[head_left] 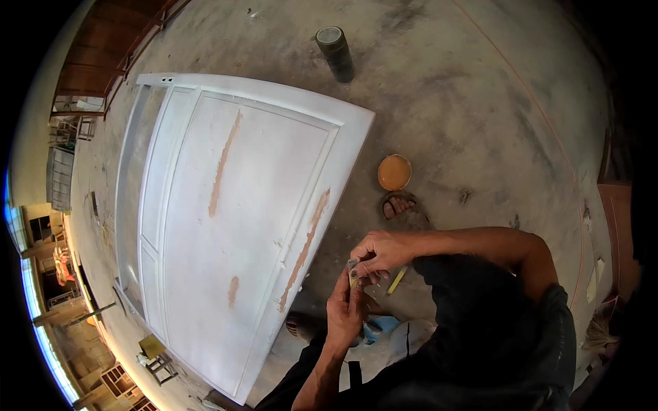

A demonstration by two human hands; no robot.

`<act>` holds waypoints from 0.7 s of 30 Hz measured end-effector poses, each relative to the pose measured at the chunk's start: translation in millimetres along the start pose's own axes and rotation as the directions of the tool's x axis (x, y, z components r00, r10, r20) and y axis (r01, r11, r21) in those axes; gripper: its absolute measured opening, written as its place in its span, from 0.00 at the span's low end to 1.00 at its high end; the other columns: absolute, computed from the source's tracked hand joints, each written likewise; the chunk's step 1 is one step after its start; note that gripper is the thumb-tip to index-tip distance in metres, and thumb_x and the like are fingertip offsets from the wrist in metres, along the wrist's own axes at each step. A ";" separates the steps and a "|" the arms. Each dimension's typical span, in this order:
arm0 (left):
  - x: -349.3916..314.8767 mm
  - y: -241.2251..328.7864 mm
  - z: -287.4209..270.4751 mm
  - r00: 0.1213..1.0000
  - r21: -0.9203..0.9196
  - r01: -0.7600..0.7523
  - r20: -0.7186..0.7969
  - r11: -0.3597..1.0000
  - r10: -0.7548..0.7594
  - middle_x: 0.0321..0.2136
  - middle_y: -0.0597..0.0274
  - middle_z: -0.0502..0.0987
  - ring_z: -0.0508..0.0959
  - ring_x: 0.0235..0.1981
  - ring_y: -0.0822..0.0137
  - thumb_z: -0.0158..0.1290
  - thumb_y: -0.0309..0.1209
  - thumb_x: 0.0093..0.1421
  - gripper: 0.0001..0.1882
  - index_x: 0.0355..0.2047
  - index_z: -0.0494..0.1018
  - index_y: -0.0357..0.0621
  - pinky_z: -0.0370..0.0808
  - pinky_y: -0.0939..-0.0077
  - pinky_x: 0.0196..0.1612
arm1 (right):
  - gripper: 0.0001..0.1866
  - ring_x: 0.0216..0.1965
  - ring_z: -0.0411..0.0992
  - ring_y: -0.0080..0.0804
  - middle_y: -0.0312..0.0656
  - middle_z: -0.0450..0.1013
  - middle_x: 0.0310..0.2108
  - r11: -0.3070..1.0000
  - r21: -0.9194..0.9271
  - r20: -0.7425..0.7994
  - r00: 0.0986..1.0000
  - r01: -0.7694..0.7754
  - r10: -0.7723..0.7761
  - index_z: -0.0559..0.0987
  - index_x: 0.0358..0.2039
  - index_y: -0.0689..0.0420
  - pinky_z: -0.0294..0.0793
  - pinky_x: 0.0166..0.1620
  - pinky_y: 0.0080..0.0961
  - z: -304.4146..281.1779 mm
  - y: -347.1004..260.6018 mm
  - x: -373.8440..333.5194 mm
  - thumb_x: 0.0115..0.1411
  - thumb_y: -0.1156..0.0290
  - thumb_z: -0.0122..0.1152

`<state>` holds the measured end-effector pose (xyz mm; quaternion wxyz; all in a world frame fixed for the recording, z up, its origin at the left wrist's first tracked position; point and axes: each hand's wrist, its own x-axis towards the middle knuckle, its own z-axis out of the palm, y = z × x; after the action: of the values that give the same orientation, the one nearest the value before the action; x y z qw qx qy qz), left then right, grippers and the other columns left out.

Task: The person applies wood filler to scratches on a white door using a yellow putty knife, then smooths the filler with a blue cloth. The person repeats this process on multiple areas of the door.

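both hands meet in front of the person's body, just off the lower right edge of a large white-primed wooden panel door [226, 205] that lies flat on the bare concrete floor [466, 89]. the left hand [345, 312] comes up from below and the right hand [379, 253] reaches across from the right; their fingers are pinched together on a small flat blade-like scraper with a yellowish smear [353, 272], so both are closed on that one tool rather than on the door. whether the fingers are wiping it or loading it cannot be told at this size.

the door already carries several reddish-brown strips of filler: a long one on the upper part of the main panel [223, 164], another along the right moulding [305, 250], and a short patch lower down [233, 291]. judging from that, a good part of the patching looks done, while the filled strips stand out raw against the white and seem unsanded; the far left panels show no filler.

a small round open tin of orange-brown paste [394, 172] sits on the floor near the door's right edge, with a sandalled foot [397, 205] just below it. a dark cylindrical can with a pale lid [334, 51] stands well apart beyond the door's top corner. a thin yellow stick [397, 280] lies just beside the right hand.
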<state>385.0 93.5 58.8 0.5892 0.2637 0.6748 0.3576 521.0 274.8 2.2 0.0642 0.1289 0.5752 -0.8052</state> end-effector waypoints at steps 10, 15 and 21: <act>11.1 40.3 -61.0 0.838 0.828 -0.141 -0.193 0.543 0.511 0.30 0.56 0.72 0.74 0.30 0.61 0.55 0.20 0.68 0.21 0.61 0.78 0.44 0.73 0.68 0.31 | 0.12 0.31 0.80 0.44 0.43 0.79 0.30 0.511 -0.860 -0.228 0.897 -0.002 -0.379 0.85 0.30 0.57 0.80 0.34 0.38 -15.7 138.7 -17.7 0.66 0.63 0.65; 30.6 28.2 -62.9 0.765 0.878 -0.180 -0.158 0.443 0.625 0.36 0.55 0.75 0.78 0.34 0.58 0.59 0.17 0.62 0.21 0.55 0.83 0.47 0.78 0.64 0.35 | 0.11 0.31 0.80 0.44 0.44 0.79 0.30 0.545 -0.838 -0.305 0.820 0.010 -0.484 0.84 0.30 0.58 0.80 0.35 0.37 -16.0 147.3 -10.4 0.66 0.64 0.65; 43.1 16.5 -62.2 0.658 0.928 -0.230 -0.072 0.292 0.750 0.40 0.56 0.77 0.78 0.36 0.56 0.63 0.17 0.59 0.22 0.53 0.84 0.47 0.78 0.64 0.34 | 0.12 0.30 0.79 0.46 0.45 0.79 0.30 0.568 -0.823 -0.334 0.802 0.007 -0.495 0.83 0.29 0.59 0.80 0.36 0.39 -18.4 148.4 -9.5 0.66 0.64 0.64</act>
<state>315.6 126.4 48.9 0.0259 0.6200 0.7602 0.1925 570.0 242.7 -135.8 -0.1686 0.2174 0.8753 -0.3977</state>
